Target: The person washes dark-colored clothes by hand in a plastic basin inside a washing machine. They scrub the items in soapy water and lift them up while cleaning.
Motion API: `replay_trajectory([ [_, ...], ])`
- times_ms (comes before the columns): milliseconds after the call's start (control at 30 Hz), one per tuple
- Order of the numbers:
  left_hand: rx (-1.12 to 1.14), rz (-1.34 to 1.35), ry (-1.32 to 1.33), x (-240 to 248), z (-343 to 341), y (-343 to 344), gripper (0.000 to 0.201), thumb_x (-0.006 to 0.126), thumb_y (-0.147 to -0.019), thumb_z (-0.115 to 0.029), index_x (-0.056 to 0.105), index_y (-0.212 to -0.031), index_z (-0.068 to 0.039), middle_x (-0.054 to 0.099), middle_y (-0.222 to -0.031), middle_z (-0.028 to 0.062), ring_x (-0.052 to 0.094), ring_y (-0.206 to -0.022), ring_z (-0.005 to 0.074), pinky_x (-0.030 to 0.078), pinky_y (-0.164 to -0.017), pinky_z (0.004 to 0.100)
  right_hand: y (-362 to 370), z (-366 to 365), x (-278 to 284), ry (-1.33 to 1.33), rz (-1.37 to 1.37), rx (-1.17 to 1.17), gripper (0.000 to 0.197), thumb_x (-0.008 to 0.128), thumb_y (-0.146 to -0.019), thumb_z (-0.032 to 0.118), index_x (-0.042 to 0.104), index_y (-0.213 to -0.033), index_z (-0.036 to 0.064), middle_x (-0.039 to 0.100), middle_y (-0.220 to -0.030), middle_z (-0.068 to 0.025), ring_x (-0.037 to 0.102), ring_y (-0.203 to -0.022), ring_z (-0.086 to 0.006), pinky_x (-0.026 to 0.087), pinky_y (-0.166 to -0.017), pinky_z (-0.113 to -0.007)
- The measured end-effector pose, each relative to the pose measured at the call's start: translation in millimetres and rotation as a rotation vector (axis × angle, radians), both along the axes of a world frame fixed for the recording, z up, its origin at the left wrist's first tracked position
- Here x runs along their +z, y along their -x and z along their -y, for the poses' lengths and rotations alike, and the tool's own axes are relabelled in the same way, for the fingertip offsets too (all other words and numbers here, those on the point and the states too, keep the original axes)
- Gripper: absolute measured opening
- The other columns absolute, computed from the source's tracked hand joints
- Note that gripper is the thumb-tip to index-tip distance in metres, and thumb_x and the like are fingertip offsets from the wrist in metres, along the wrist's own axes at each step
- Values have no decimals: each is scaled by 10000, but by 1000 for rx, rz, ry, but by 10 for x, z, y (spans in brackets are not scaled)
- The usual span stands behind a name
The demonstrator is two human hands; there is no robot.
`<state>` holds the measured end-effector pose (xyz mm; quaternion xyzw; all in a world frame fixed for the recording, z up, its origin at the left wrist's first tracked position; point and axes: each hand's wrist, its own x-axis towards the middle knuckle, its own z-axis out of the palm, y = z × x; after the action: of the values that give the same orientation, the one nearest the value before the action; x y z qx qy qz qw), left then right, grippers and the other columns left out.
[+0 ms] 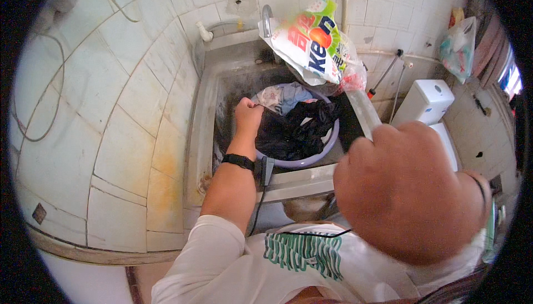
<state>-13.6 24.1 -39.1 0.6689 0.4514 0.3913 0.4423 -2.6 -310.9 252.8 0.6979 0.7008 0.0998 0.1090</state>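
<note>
My left hand point(249, 116) is over the left side of a pale purple basin point(331, 144), its fingers closed on the edge of a black garment point(288, 135). A light cloth with a printed pattern point(280, 99) lies in the basin behind the dark fabric. The basin stands inside a grey sink point(195, 137). My right hand point(397, 193) is raised close in front, right of the sink, large and somewhat blurred. Its fingers are curled into a fist; whatever they may hold is hidden.
A white printed plastic bag point(302, 43) sits at the sink's back, beside a curved metal tap point(267, 21). A small grey device point(267, 171) with a black cable is at the front edge. A white toilet tank point(425, 101) stands to the right, below a hanging bag point(459, 49).
</note>
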Motion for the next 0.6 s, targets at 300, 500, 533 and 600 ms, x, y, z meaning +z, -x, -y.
replay_trajectory([
  [300, 133, 103, -182, 207, -61, -5, 307, 622, -692, -142, 575, -995, -134, 573, -967, 53, 542, -912, 249, 409, -828, 371, -1551, -756, -1292, 113, -140, -335, 317, 603, -778, 186, 595, -1071, 66, 632, -943, -113, 610, -835, -246, 490, -739, -355],
  [500, -27, 703, -334, 1758, 526, 754, 333, 582, -803, -120, 543, -1121, -28, 548, -993, 38, 501, -912, 141, 382, -866, 268, -1477, -3, -257, -1224, -1009, 136, 167, 625, -828, 83, 612, -987, 33, 632, -922, -25, 569, -764, -92, 461, -666, -239],
  [533, -17, 739, -476, 1966, 617, 934, 336, 571, -818, -153, 534, -1127, -26, 551, -1021, 41, 504, -951, 147, 379, -884, 283, -1376, 187, -165, -1353, -913, 175, 158, 590, -836, 70, 601, -987, 24, 628, -966, -63, 576, -853, -137, 468, -720, -269],
  [600, -304, 1104, -651, 2470, 945, 1202, 276, 471, -860, -153, 508, -1075, 17, 557, -1042, 116, 525, -955, 194, 401, -892, 345, -1068, 682, 73, -1459, -835, 398, 148, 587, -838, 82, 596, -977, 32, 616, -957, -60, 565, -847, -137, 459, -716, -268],
])
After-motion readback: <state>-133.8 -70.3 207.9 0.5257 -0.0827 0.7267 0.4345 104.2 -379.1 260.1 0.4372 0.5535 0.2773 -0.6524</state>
